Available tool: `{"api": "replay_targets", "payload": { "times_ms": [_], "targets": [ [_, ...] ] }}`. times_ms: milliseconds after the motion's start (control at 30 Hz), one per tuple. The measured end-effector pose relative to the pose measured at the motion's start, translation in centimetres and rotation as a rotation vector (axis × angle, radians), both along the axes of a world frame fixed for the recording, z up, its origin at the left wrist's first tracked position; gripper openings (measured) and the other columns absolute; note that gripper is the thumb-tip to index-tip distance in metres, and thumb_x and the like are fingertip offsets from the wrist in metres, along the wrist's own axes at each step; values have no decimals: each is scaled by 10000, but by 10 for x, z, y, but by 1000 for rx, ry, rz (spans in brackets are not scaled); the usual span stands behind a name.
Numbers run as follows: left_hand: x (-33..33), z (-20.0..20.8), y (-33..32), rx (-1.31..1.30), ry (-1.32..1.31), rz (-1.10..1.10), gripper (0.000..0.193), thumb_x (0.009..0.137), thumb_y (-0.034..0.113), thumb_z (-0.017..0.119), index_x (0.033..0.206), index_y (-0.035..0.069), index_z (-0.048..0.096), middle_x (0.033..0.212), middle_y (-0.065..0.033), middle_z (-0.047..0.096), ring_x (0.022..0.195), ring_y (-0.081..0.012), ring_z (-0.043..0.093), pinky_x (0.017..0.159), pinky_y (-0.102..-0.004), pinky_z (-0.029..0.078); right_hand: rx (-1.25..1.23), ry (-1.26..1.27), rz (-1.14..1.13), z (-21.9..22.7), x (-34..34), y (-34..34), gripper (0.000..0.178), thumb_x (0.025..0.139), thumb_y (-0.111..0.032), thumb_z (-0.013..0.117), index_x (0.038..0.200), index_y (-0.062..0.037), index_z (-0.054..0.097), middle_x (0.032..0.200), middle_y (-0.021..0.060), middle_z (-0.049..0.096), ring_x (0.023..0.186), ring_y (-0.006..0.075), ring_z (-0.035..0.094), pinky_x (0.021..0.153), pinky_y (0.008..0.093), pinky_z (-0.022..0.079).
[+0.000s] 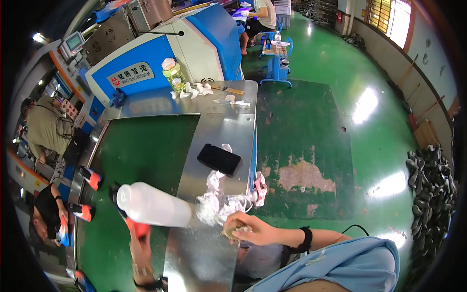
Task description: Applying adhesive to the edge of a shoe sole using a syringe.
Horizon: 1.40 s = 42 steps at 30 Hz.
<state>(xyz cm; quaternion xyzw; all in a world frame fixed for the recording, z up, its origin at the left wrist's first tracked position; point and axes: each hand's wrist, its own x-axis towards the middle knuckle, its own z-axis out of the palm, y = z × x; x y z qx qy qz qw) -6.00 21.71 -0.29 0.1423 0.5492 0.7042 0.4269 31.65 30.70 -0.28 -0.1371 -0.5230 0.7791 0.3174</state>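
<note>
A large white plastic bottle [155, 204] stands on the metal table edge and hides most of my left hand [139, 242]. Past the bottle show parts of a shoe [137, 228], orange-red by my left hand and black at the far end. My left hand is closed on it, though the fingers are mostly covered. My right hand [250, 229] is closed around a small brownish wad [235, 228], its kind unclear, above the table's near right edge. Crumpled white tissue [211, 204] lies just beyond my right hand, with a pink-and-white packet [260, 189] beside it.
A black phone [219, 159] lies on the metal table [194, 180]. Farther off are a syringe [233, 103], a wooden strip [227, 89] and a yellow-green jar [173, 75]. Orange-and-black shoes [91, 177] line the green belt's left edge, near a co-worker [46, 214].
</note>
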Motion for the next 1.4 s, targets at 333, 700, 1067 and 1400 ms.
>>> {"api": "replay_targets", "payload": {
  "times_ms": [333,700,1067,1400],
  "targets": [
    [187,10,-195,-102,935,510,405,858,251,547,1168,0,473,1126,-135,540,979,-210,551,813,-312,465,122,75,25,-18,-34,-9,246,921,-130,449,1144,-27,463,910,37,509,841,103,513,767,297,481],
    [195,53,-282,-120,664,819,397,926,318,413,1069,-35,527,1033,-111,564,878,-197,580,778,-312,483,133,127,-21,24,-24,-53,474,862,-442,489,1051,-11,434,908,146,535,726,221,567,660,357,494],
    [168,117,-173,391,1272,177,540,568,267,807,953,-48,596,860,-150,643,750,-216,634,682,-280,499,-47,581,601,131,-30,-92,357,898,-448,411,853,-98,470,814,159,490,477,254,546,436,275,503],
    [163,123,-166,344,1535,18,718,677,495,707,1013,-107,508,864,-205,618,786,-242,605,685,-311,489,-84,658,685,128,-43,-92,283,924,-359,382,838,-103,465,825,160,502,458,270,550,444,270,505]
  ]
}}
